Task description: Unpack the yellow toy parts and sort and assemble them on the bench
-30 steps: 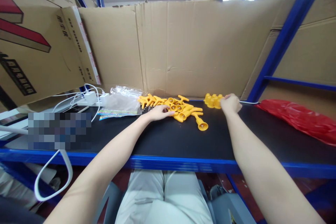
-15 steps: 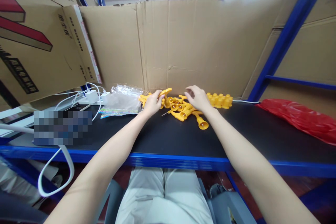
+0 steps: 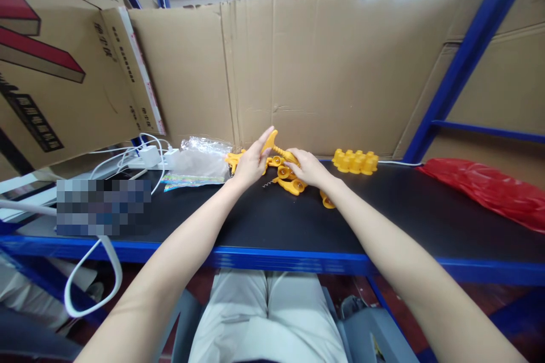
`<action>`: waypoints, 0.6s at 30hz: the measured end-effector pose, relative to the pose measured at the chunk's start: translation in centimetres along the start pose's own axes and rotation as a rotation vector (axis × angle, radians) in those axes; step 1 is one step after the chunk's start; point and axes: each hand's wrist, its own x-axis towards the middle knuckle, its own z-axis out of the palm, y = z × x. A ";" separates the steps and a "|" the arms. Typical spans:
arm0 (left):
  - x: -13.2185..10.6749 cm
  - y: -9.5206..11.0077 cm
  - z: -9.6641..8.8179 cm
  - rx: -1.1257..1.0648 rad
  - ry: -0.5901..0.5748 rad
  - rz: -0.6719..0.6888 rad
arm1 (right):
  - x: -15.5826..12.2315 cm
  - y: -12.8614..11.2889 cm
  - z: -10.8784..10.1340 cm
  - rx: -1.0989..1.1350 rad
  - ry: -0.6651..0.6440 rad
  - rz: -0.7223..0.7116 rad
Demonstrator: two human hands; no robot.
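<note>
My left hand (image 3: 252,163) is closed on the handle of a yellow plastic corkscrew (image 3: 279,149), which is raised over the pile and tilted down to the right. At its other end, my right hand (image 3: 310,168) has its fingers round the wider part, hiding much of it. Below and between the hands lies a pile of yellow corkscrew parts (image 3: 293,186), bell-shaped openings and handles among them. A bare metal spiral (image 3: 267,184) sticks out at the pile's left. One yellow bell (image 3: 327,200) is partly hidden by my right wrist.
Yellow cup-shaped pieces (image 3: 355,161) stand in a tight block at the back right. A red plastic bag (image 3: 481,190) lies far right. Clear plastic packaging (image 3: 200,164), a white power strip (image 3: 149,157) and cables are at the left. Cardboard (image 3: 323,68) walls the back of the black tabletop (image 3: 272,227).
My right hand has moved left and down and closed on the corkscrew's wider end. My left hand has tipped its handle more upright.
</note>
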 end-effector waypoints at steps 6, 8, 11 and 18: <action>-0.1 -1.0 -0.3 0.329 -0.092 0.009 | 0.1 -0.5 -0.4 -0.165 0.007 -0.032; -0.1 -1.1 -0.2 0.378 -0.101 -0.012 | 0.2 -0.9 -0.5 -0.235 -0.003 -0.019; -0.1 -0.8 0.0 0.423 -0.134 -0.053 | 0.3 -1.3 -0.7 -0.333 0.011 -0.026; -0.2 -0.1 0.1 0.405 -0.156 -0.088 | 0.2 -0.8 -1.2 -0.413 0.005 -0.041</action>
